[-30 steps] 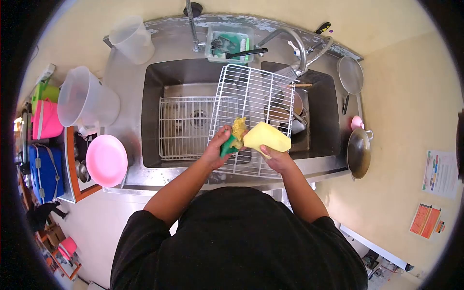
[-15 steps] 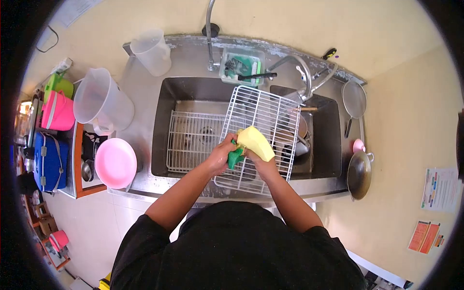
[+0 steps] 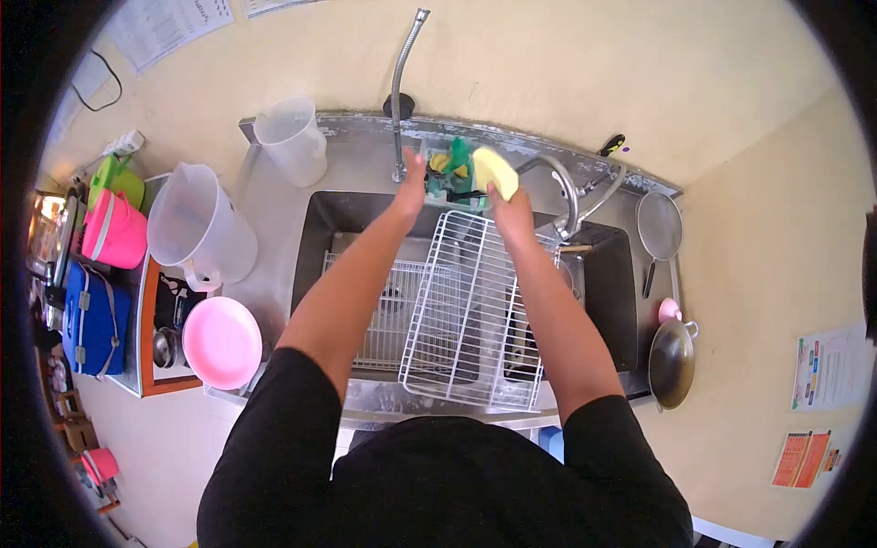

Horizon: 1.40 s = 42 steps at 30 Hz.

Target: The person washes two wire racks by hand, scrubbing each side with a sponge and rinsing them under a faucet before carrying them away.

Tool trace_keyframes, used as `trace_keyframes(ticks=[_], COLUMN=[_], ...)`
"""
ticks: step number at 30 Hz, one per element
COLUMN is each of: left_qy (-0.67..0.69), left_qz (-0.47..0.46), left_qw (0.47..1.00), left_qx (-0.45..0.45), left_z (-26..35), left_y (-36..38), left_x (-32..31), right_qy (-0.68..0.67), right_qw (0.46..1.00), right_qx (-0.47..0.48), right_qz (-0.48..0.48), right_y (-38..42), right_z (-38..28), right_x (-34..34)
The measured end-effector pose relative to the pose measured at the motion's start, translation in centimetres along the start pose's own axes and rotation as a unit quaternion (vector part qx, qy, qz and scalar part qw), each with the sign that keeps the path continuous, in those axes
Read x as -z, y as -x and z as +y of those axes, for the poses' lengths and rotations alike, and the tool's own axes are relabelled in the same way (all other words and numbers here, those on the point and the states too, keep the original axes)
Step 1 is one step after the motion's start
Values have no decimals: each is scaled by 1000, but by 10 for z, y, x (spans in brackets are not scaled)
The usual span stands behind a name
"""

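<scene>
My right hand [image 3: 512, 208] grips a pale yellow sponge [image 3: 496, 173] above the back rim of the sink. Left of it, my left hand [image 3: 411, 187] is open and holds nothing, beside the plastic tub [image 3: 449, 198]. A green scouring pad [image 3: 459, 151], blurred, shows over that tub, away from my fingers. A smaller yellow piece [image 3: 442, 163] lies close to it. Below my arms, a white wire rack [image 3: 457, 310] rests slanted across the sink's front edge and divider, with neither hand on it.
A second wire rack [image 3: 388, 315] lies in the left basin. Faucets [image 3: 571, 196] [image 3: 399, 91] rise behind. Clear pitchers [image 3: 294, 146] [image 3: 201, 228] and a pink basin [image 3: 222, 342] stand left. A strainer [image 3: 659, 228] and a wok [image 3: 672, 365] are at the right.
Both hands have moved from over the rack to the tub at the back. My left hand has let go of the green scouring pad; the yellow sponge has moved with my right hand.
</scene>
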<state>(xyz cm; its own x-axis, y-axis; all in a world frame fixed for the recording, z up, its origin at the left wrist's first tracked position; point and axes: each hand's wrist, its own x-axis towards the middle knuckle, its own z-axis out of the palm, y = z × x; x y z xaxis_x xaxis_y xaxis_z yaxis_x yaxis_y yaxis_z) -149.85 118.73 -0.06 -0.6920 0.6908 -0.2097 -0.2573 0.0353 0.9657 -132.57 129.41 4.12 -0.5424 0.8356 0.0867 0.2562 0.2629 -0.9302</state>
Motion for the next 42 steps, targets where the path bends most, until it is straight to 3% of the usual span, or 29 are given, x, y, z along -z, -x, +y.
trace_keyframes(ticks=[3,5,8,10,12,15,18,21,22,24,26,29,31,32,34,38,42], left_qy=[-257,-312,-336,-321,-302,-362,-307,-252,-237,-268,-257,-294,-292,-287,-270,-286,-292], left_qz=[-82,-72,-75,-62,-40,25,40,42,37,23,17,23,18,18,33,40,28], left_qw=[956,946,938,943,949,932,951,966,970,963,965,955,955,957,962,957,956], left_qx=[-117,-40,41,59,81,20,21,-23,-40,3,59,35,39,41,15,27,22], left_z=[-71,-90,-222,-237,-208,-194,-198,-236,-250,-219,-219,-207,-200,-198,-203,-215,-201], left_y=[31,104,176,204,231,234,232,227,226,229,230,232,231,230,230,231,233], left_x=[47,60,83,70,48,35,38,49,54,46,45,43,43,41,40,43,39], right_qy=[109,174,348,379,373,271,164,36,99,181,331,392,271,271,176,282,214], right_qw=[989,966,904,903,909,946,911,952,923,883,870,851,877,881,912,877,888], right_qx=[93,166,78,124,154,144,302,81,229,372,305,224,337,259,290,268,319], right_qz=[-46,-94,-236,-163,-108,-108,-228,-294,-293,-222,-201,-267,-210,-289,-230,-282,-252], right_y=[42,78,121,142,154,173,244,281,262,206,152,115,162,179,213,232,194], right_z=[21,46,133,117,119,143,145,140,152,158,138,134,133,127,110,97,143], right_x=[7,15,21,15,-3,-21,-31,-43,-43,-39,-41,-56,-47,-40,-31,-19,-46])
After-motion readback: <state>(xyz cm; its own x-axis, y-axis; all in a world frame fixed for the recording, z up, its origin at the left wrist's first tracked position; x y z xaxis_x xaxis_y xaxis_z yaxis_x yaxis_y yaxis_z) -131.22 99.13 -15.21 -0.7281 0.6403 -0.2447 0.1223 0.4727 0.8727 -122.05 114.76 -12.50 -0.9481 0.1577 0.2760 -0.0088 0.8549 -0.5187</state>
